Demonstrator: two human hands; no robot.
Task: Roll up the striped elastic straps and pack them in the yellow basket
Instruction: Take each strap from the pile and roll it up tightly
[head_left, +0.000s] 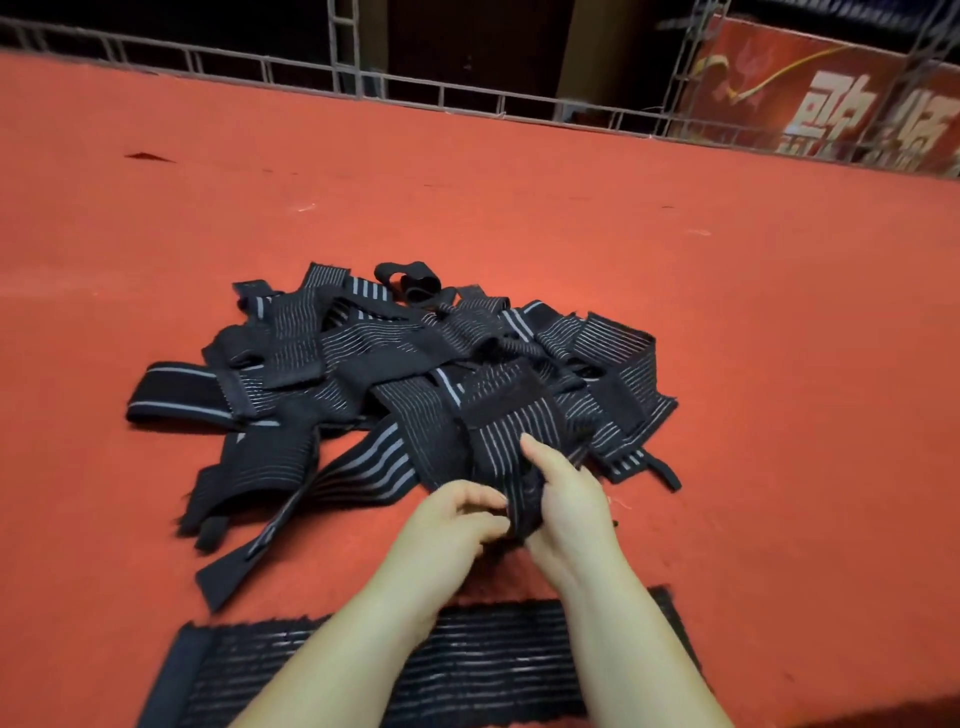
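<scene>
Both hands at the near edge of the heap. Left hand (457, 519) closed in a grip on the near end of a black striped elastic strap (506, 447), fingers curled in against the fabric. Right hand (563, 499) clamped on the same strap from the other side, thumb stretched up along the pale stripes. Strap bunched between the two palms (whether wound into a roll there, cannot tell), far end running up into the pile.

Pile of striped straps (395, 358) heaped loose and tangled on the red carpet (519, 208), just beyond the hands, some ends splayed out left and right. One small curled black strap (410, 283) perched at the far edge of the pile.

Nearer in, under both forearms, one long strap (467, 670) laid out flat across the carpet, apart from the heap.

Far back, a metal truss railing (441, 98) along the carpet edge, and a red banner (831, 98) with pale characters at the upper right.
</scene>
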